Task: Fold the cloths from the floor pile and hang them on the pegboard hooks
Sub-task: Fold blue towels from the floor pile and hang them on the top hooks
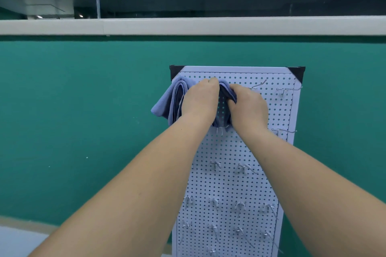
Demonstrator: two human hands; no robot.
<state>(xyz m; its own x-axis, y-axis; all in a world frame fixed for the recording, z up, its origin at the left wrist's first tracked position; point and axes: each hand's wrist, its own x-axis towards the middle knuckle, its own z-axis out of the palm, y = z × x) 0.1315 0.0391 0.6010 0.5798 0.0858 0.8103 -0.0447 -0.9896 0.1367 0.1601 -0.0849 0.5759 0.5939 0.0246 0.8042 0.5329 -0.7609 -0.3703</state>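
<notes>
A white pegboard (227,183) with black corner caps leans against a teal wall. Near its top left corner hangs a folded blue cloth (170,102), its layers drooping past the board's left edge. My left hand (198,100) grips the cloth's upper middle with curled fingers. Close beside it, my right hand (248,104) pinches a dark fold of the same cloth. The hook under the cloth is hidden. Bare metal hooks (216,166) stick out lower on the board. No floor pile is in view.
More hooks (289,89) stand along the board's right edge and in rows near the bottom. A white ledge (188,26) tops the teal wall (83,121). A strip of pale floor (18,240) shows at the lower left.
</notes>
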